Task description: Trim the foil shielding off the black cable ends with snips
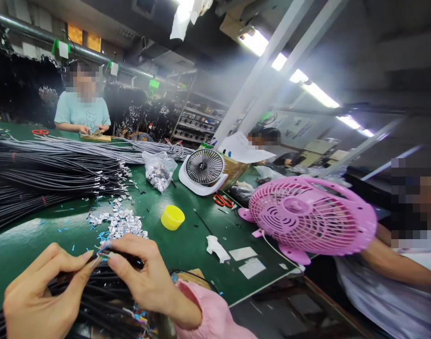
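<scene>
At the lower left, my left hand (47, 285) pinches the thin coloured wires (101, 254) at a cable's end between thumb and forefinger. My right hand (146, 270), in a pink sleeve, closes its thumb and forefinger on the same wires from the other side. Below both hands lie black cables (105, 292), some with stripped, coloured wire ends. Just beyond my fingers is a pile of silvery foil scraps (125, 221) mixed with small blue pieces. A yellow round tub (173, 217) stands to the right of the pile.
Bundles of black cables (60, 174) and grey cables (70, 147) cover the left of the green table (187, 249). A bag of metal parts (160, 172), a small fan (204, 168), red-handled scissors (223, 201) and a pink fan (307, 216) stand beyond. Other people sit around.
</scene>
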